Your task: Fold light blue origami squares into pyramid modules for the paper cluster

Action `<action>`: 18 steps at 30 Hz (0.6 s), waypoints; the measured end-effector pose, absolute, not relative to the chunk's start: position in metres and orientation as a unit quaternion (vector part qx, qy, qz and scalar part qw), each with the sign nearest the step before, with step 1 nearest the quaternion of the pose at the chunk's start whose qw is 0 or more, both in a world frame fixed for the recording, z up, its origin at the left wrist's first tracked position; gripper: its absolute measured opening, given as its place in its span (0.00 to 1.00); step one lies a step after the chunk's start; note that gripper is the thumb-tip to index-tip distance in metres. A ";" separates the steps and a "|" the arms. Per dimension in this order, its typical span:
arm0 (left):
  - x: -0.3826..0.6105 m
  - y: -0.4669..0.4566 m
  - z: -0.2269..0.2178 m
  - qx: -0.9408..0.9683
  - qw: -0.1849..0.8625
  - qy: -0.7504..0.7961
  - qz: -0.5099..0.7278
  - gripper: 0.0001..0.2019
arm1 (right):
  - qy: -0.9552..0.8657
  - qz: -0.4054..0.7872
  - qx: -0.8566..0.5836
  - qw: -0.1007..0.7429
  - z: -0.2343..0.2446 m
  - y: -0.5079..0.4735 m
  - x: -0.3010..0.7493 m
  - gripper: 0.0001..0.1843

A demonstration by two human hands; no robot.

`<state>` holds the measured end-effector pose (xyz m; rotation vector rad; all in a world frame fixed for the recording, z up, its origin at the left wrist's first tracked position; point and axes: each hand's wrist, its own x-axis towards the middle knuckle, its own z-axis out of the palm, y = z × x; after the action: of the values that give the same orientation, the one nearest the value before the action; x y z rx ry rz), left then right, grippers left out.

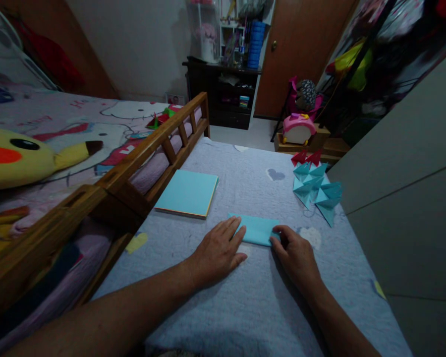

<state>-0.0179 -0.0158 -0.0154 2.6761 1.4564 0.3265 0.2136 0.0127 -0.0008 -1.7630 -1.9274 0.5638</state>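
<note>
A light-blue sheet of paper (259,230), folded into a long rectangle, lies flat on the cloth-covered bed (215,302). My left hand (220,252) rests over its left end, fingers stretched out and thumb apart. At the right end, my right hand (295,253) pinches the paper's edge between thumb and fingers. Up and to the left of the folded paper sits a square stack of paper (189,192) with a light-blue sheet on top. Several folded light-blue paper pieces (314,186) with pointed tips stand to the right, with red folded pieces (306,157) behind them.
A wooden rail (141,153) runs along the left side, and beyond it a yellow plush toy (18,158) lies on another bed. A pale panel (405,188) borders the right. A dark cabinet (223,94) and a brown door (295,54) stand at the back.
</note>
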 end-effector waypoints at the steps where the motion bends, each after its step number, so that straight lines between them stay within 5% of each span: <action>1: -0.018 -0.016 -0.016 0.872 0.038 0.476 0.105 0.28 | -0.701 0.206 -0.642 0.234 -0.001 0.013 0.214 0.21; 18: -0.018 -0.016 -0.015 0.866 0.040 0.486 0.108 0.29 | -0.697 0.210 -0.638 0.252 -0.003 0.013 0.215 0.19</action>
<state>-0.0185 -0.0158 -0.0145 2.6542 1.4886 0.3309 0.2153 0.0133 -0.0030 -1.7345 -1.8947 0.5701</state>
